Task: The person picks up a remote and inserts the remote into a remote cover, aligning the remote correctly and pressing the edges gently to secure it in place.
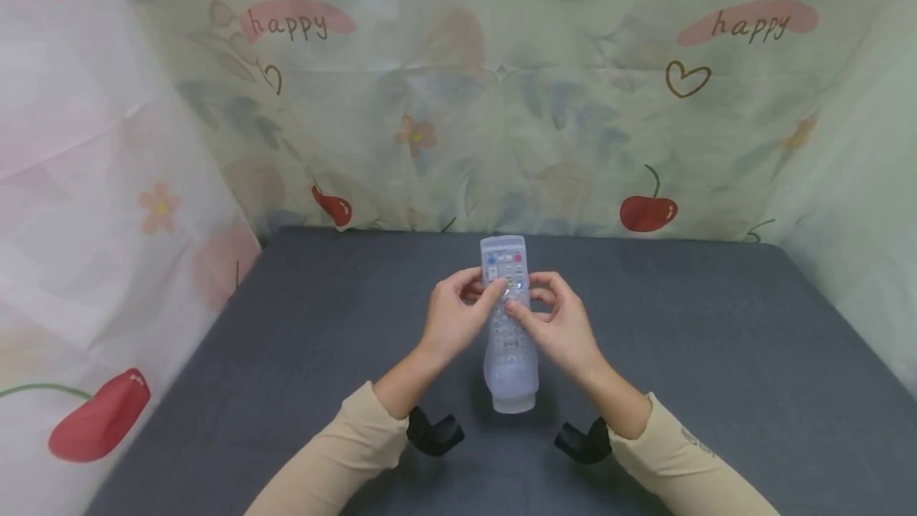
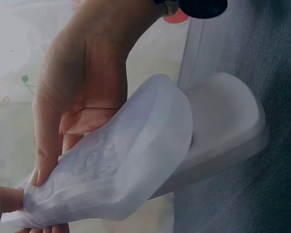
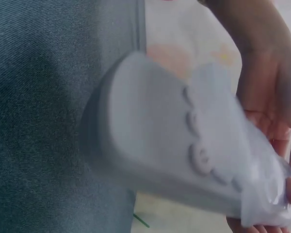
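Note:
A pale grey remote control (image 1: 513, 404) is held up over the table, with a translucent silicone cover (image 1: 510, 377) round most of its length. Its near end sticks out of the cover's open end. In the left wrist view the cover (image 2: 155, 145) stands loose round the remote control (image 2: 223, 107). The right wrist view shows the bare end of the remote control (image 3: 145, 116), slightly blurred, with several buttons. My left hand (image 1: 458, 309) grips the covered part from the left, thumb on the button face. Opposite it, my right hand (image 1: 566, 329) grips the right side, thumb also on top.
A dark grey cloth-covered table (image 1: 344, 309) lies beneath. Patterned curtains (image 1: 487, 102) hang behind it and at both sides. Black wrist-worn pieces (image 1: 435, 434) jut inward from both sleeves (image 1: 337, 452), near the table's front.

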Demonstrator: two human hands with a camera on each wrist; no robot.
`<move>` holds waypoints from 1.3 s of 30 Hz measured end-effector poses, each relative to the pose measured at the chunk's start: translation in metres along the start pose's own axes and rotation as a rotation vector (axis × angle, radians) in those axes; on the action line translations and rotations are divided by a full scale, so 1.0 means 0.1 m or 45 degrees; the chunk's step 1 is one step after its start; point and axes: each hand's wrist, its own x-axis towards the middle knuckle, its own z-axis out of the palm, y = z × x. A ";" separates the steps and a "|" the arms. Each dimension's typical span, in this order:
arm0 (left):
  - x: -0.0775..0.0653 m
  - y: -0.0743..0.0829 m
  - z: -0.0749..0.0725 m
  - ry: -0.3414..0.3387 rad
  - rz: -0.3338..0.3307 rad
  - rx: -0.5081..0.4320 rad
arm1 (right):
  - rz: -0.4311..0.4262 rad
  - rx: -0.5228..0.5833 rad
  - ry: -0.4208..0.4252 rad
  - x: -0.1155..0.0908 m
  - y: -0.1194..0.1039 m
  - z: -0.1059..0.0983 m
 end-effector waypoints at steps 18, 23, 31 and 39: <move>0.04 -0.03 0.00 -0.067 -0.129 -0.192 | 0.079 -0.080 -0.126 0.04 -0.01 -0.18; 0.02 -0.04 -0.01 -0.150 -0.122 -0.194 | 0.004 -0.122 -0.071 0.07 -0.03 -0.22; 0.02 -0.07 -0.04 -0.268 -0.119 -0.206 | -0.159 -0.291 -0.036 0.07 -0.04 -0.26; -0.01 -0.06 0.01 -0.183 -0.145 -0.292 | -0.367 -0.560 -0.034 0.07 -0.05 -0.26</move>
